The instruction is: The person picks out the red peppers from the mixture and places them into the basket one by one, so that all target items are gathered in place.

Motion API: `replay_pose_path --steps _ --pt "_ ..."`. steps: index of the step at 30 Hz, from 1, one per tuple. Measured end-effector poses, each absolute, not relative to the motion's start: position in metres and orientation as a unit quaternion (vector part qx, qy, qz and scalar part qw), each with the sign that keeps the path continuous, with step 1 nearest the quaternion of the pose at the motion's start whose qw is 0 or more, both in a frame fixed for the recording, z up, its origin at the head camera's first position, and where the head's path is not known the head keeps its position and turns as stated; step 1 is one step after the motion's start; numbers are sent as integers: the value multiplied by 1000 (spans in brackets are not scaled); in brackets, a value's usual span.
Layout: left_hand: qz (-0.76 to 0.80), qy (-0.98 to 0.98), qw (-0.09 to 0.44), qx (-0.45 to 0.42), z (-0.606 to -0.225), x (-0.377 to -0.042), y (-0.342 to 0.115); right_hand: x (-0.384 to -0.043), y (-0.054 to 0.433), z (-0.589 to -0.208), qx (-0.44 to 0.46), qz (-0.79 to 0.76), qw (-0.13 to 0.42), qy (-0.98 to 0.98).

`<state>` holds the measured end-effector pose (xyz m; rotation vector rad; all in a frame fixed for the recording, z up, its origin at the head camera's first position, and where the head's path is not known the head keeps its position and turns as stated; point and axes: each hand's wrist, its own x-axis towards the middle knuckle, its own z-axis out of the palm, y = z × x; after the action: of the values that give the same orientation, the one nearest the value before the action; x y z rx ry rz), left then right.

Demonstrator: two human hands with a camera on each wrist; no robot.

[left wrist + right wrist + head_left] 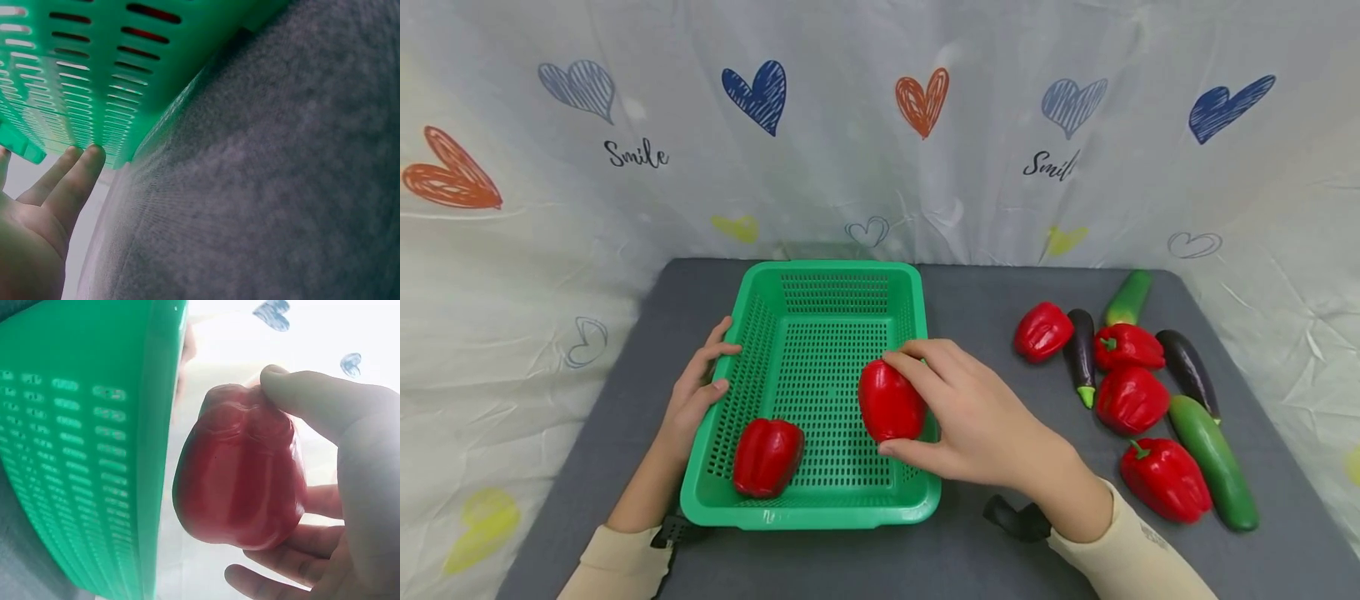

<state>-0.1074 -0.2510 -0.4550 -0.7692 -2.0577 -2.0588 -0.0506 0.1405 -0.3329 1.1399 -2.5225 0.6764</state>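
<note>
My right hand (970, 417) holds a glossy red bell pepper (891, 402) between thumb and fingers, over the right side of a green perforated plastic basket (827, 517). In the right wrist view, the held bell pepper (240, 478) shows its lobed end, beside the basket's rim (164, 437). My left hand (694, 398) rests at the basket's left side, thumb and a finger at the rim. Two straight fingers (75, 181) touch the outer wall (100, 75) in the left wrist view. Another red bell pepper (768, 458) lies inside the basket's near left corner.
On the grey cloth (1000, 542) at right lie several more red bell peppers (1165, 481), a dark eggplant (1081, 350), another eggplant (1189, 368), a green cucumber (1216, 467) and a second green vegetable (1129, 297). A white curtain (850, 167) with printed hearts hangs behind.
</note>
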Motion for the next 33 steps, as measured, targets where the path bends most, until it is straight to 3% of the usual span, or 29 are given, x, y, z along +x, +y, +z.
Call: replay_pose_path --steps 13,33 --pt "-681 -684 66 -253 -455 -107 -250 -62 123 -328 396 235 118 -880" --pt "-677 -686 69 -259 -455 -108 -251 -74 103 -314 423 225 121 -869"
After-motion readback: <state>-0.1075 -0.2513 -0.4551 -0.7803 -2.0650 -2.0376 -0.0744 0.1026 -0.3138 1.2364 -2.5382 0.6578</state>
